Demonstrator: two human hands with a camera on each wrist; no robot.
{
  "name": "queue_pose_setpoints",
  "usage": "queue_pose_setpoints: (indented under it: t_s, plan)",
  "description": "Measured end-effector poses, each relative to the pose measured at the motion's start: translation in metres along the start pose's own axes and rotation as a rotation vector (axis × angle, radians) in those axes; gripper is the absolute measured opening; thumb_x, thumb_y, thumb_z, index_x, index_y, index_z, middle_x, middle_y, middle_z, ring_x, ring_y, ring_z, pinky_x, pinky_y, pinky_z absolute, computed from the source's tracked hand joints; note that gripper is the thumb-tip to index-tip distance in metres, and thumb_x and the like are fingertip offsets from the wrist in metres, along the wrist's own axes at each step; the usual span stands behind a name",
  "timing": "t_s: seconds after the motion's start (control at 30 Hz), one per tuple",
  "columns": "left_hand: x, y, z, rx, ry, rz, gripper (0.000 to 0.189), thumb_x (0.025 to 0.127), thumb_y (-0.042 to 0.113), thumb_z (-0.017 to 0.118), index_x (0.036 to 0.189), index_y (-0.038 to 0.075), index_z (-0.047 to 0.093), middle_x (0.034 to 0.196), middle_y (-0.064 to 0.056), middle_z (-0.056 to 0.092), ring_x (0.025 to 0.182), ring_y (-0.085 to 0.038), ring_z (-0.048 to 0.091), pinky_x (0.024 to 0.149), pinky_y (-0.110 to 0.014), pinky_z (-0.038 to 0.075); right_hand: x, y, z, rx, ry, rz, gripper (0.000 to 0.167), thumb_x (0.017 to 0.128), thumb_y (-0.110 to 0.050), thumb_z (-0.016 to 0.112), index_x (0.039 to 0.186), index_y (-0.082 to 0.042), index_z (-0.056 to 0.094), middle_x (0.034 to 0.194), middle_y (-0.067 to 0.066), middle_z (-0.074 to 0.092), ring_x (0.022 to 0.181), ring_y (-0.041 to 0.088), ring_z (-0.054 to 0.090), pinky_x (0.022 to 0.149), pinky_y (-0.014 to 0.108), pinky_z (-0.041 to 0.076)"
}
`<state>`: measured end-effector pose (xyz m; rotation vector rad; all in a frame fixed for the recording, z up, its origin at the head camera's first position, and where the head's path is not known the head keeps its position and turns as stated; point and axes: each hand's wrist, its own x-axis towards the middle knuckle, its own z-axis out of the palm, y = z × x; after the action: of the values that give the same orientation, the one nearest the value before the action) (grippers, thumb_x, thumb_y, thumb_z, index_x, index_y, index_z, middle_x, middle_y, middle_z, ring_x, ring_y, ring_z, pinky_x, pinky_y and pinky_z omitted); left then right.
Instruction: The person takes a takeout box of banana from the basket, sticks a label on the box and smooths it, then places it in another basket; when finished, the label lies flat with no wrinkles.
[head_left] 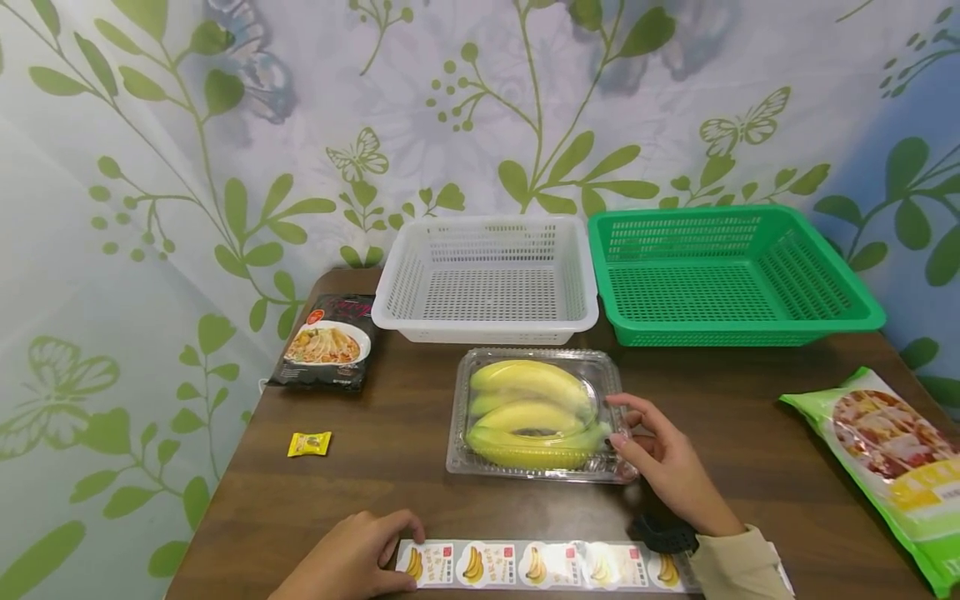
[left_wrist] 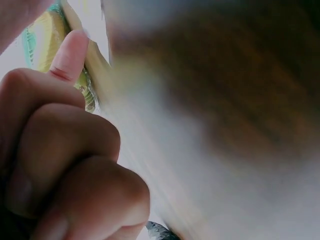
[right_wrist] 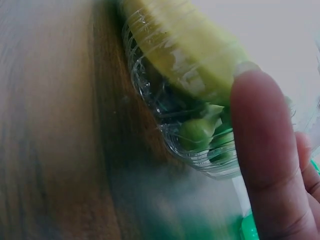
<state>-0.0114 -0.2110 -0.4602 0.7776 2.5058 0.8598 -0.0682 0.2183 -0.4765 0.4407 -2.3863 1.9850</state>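
The clamshell (head_left: 517,476) is clear; its yellow bananas (head_left: 528,416) have green ends.

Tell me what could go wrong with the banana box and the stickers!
The right hand touches one side of the banana box, so a push might slide it and jostle the bananas inside. The left hand is at one end of the sticker strip, and the right sleeve is over the other, so moving that arm could drag it crooked.

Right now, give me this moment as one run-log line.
left hand: touching label strip, left end | right hand: touching clear box, right side | bananas: inside box | white basket, green basket: behind box
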Motion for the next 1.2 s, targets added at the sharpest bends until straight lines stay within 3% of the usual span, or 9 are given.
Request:
queue_pose_setpoints:
  t_s: [0.2,0.83,1.2]
  plan:
    - [0.002,0.0,-0.001,-0.036,-0.024,-0.011,0.034,0.08,0.031,0.089,0.102,0.024,0.064,0.066,0.023,0.04,0.056,0.009,0.035,0.051,-0.015,0.033,-0.001,-0.001,0.001,-0.008,0.008,-0.002,0.047,0.103,-0.004,0.06,0.148,-0.011,0.048,0.105,0.022,0.048,0.065,0.023,0.066,0.052,0.041,0.057]
    - [0.001,0.003,-0.001,-0.05,0.021,0.065,0.013,0.091,0.025,0.08,0.089,0.024,0.067,0.061,0.024,0.036,0.053,0.01,0.032,0.047,-0.014,0.031,0.001,0.002,0.001,-0.007,-0.001,-0.023,0.049,0.103,-0.003,0.06,0.149,-0.011,0.047,0.104,0.021,0.048,0.065,0.022,0.065,0.052,0.041,0.057]
    - [0.002,0.003,-0.01,-0.113,-0.019,-0.045,0.009,0.095,0.026,0.075,0.09,0.023,0.068,0.062,0.02,0.041,0.054,0.006,0.035,0.048,-0.017,0.033,0.0,0.002,0.002,0.003,0.01,-0.034,0.049,0.102,0.0,0.059,0.148,-0.009,0.047,0.104,0.02,0.047,0.064,0.022,0.064,0.051,0.041,0.057]
